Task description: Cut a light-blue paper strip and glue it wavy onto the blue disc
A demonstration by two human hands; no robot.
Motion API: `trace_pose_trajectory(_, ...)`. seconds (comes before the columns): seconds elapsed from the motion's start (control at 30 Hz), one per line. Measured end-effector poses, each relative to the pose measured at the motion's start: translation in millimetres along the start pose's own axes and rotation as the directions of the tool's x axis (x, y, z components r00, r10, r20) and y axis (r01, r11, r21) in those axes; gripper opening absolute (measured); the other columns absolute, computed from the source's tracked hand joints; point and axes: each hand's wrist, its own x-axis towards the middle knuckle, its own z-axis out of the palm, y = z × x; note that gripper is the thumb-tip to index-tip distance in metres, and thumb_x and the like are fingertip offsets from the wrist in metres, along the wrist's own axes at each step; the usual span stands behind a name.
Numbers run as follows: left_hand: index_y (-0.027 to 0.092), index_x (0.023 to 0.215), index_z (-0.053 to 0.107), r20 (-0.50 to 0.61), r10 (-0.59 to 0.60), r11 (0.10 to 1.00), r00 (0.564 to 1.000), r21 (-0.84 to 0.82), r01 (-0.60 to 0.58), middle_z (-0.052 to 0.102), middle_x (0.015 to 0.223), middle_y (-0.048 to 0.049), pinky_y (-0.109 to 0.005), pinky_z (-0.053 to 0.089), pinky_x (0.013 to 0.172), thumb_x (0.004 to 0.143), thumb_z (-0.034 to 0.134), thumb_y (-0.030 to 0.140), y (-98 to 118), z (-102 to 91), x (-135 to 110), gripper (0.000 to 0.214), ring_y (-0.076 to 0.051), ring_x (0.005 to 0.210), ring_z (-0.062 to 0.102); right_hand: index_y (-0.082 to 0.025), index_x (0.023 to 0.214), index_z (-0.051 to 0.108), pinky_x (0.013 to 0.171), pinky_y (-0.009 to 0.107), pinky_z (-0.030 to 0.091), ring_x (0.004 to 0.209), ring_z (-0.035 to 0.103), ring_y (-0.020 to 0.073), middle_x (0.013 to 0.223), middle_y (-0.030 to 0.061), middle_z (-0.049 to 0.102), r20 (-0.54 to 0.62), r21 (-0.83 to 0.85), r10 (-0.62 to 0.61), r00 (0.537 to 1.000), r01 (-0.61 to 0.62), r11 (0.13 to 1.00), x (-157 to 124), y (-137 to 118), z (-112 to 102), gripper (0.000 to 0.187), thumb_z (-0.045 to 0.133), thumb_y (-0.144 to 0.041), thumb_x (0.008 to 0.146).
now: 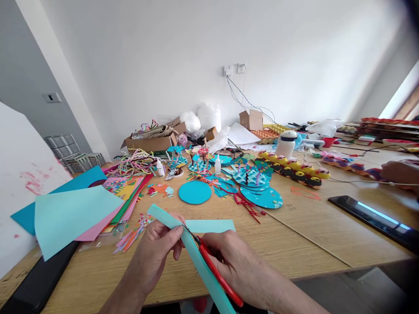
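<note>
Between the thumb and fingers of my left hand [162,240] is a long strip of light turquoise paper [199,264], which runs down toward the table's front edge. My right hand [234,259] grips a pair of scissors [214,270] with red handles. Their blades meet the strip's edge close to my left thumb; how far they are parted is hard to make out. Behind my right hand, another light turquoise strip [211,225] lies flat on the table. Farther back lies a round blue disc [195,192].
Coloured paper sheets [75,213] are stacked at left, near thin paper strips [131,235]. Glue bottles [160,168], blue paper crafts [250,179] and painted egg-carton rows [291,170] stand behind. At right are a thin stick [307,237], a dark tablet [376,220] and another person's hand [401,170].
</note>
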Motion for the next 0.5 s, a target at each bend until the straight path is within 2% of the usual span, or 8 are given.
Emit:
trace_pose_trajectory(0.2,0.016,0.066,0.064,-0.014,-0.002,1.0,1.0,0.013,0.002,0.054,0.064,0.0024,-0.016,0.033,0.038,0.067,0.068,0.028,1.4,3.0,-0.9,0.012,-0.004,0.044,0.039,-0.018,0.066,0.053,0.049,0.021,0.028,0.053,0.038,0.0103,0.061,0.0001,0.053,-0.031,-0.044,0.005,1.0,-0.006,0.999,-1.9,-4.9,0.0,0.029,0.039,-0.036,0.085)
trace_pose_trajectory(0.5,0.016,0.066,0.064,-0.017,-0.045,0.999,0.999,-0.015,0.045,0.054,0.063,0.0021,-0.016,0.031,0.037,0.066,0.07,0.029,-0.9,0.6,-0.5,0.014,-0.004,0.042,0.038,-0.019,0.059,0.045,0.047,0.021,0.023,0.05,0.035,0.0094,0.055,-0.0017,0.049,-0.097,-0.09,0.006,0.995,-0.015,0.996,-0.7,-1.7,5.3,0.026,0.042,-0.031,0.082)
